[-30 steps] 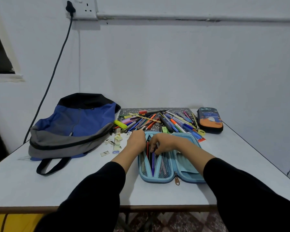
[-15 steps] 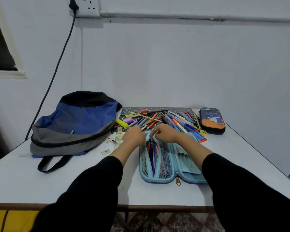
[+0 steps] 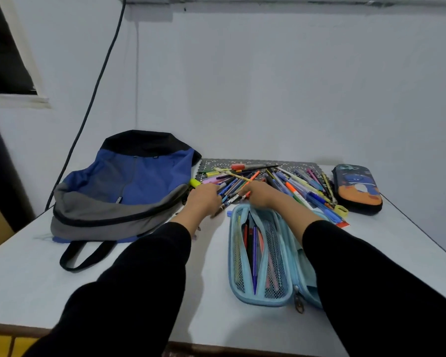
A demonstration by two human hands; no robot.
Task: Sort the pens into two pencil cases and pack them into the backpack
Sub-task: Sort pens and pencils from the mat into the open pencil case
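White table [image 3: 23,279] against a pale wall [image 3: 268,86], backpack [image 3: 129,181] beside scattered pens [image 3: 281,180]

Backpack [image 3: 129,186]: woven cloth, matt, creased. Open pencil case [image 3: 242,298]: light blue fabric, mesh pockets, metal zip pull [image 3: 299,306]. Closed pencil case [image 3: 355,189]: smooth printed shell, faint sheen. Pens [image 3: 294,185]: mostly plastic, glossy barrels. Table [image 3: 31,284]: smooth, matt white top. Sleeves [image 3: 139,292]: black cloth, matt.

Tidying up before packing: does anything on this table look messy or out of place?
Yes. The pens lie in a crisscrossed heap on the mat behind the open blue case, and a few stray off the mat onto the table. Nothing looks damaged.
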